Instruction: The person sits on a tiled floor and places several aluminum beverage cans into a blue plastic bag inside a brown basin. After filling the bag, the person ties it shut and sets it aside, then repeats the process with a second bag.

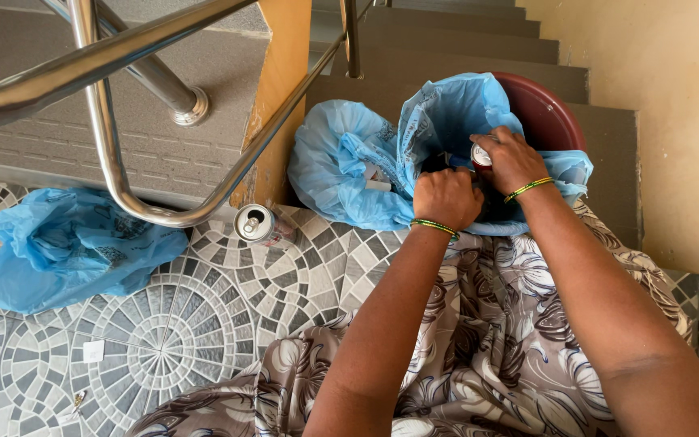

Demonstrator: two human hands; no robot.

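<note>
Red-and-silver can (481,155) sits clamped in the right hand (511,159), fingers wrapped round its body, silver end facing up and left toward the camera; long axis roughly upright, tipped a little left. Can is at the left edge of that hand, over the dark mouth of the blue plastic bag (446,121). Left hand (446,198) is just below-left of the can, closed into a fist on the bag's near rim; what exactly it pinches is hidden. Both wrists carry green bangles. Bag lines a maroon bucket (548,113), whose rim shows behind the right hand. More blue plastic bulges out left of the hands, touching the orange post (281,89).

Second can (259,224) lies on its side on the mosaic floor (171,324), silver top facing the camera, long axis running away to the right, just at the post's foot, well apart from both hands. Another blue bag (66,247) lies crumpled on the floor far left, under the steel railing (107,129). Steps rise behind the bucket, yellow wall (673,121) close on the right. Floral fabric (495,340) covers the lap below the arms. Open floor mostly lower left.
</note>
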